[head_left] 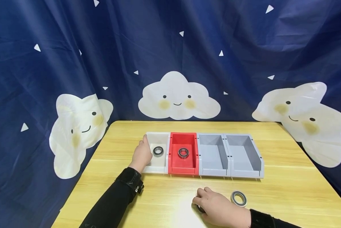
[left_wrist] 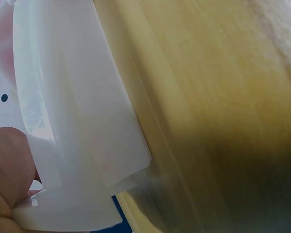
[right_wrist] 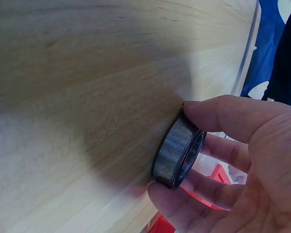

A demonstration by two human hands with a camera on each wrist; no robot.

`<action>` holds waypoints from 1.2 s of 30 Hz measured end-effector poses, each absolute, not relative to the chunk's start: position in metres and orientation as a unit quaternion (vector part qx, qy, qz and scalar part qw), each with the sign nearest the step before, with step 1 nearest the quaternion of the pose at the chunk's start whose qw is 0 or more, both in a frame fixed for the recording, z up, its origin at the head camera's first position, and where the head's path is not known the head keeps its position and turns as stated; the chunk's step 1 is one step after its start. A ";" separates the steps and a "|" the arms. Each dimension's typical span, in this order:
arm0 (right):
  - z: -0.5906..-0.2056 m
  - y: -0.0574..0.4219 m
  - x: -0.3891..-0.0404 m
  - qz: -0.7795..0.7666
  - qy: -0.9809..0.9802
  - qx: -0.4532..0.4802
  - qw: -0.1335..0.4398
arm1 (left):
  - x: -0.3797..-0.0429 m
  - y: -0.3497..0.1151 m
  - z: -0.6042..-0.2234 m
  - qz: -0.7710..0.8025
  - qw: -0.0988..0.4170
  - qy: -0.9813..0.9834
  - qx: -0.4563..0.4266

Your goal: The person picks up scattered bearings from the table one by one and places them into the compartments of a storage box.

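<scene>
My left hand [head_left: 142, 154] grips the left side wall of the white bin [head_left: 156, 170]; in the left wrist view the translucent wall [left_wrist: 87, 121] fills the left half. Inside that bin lies a ball bearing [head_left: 158, 155], and another bearing [head_left: 183, 157] lies in the red bin [head_left: 184, 171]. With thumb and fingers my right hand [head_left: 217, 207] pinches a dark-edged bearing [right_wrist: 170, 153] by its outer ring, close over the table. From above, this hand mostly hides it. A further bearing [head_left: 233, 197] lies flat on the table just beyond the right hand.
Two grey bins [head_left: 213, 171] join the row to the right of the red one. The wooden table [head_left: 164, 196] ends at the back against a dark blue curtain [head_left: 159, 38] with cloud prints.
</scene>
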State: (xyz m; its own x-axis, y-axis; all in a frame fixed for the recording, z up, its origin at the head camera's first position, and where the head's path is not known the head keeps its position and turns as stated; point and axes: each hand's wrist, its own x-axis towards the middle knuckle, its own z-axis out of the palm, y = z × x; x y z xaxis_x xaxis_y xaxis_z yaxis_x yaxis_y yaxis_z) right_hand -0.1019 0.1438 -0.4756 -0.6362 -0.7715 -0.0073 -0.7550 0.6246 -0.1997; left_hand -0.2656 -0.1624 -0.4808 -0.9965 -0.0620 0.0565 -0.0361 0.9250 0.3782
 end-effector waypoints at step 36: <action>-0.439 0.154 -0.112 -0.098 0.902 -0.419 -0.017 | -0.267 -0.163 -0.482 -0.188 0.028 -0.982 0.025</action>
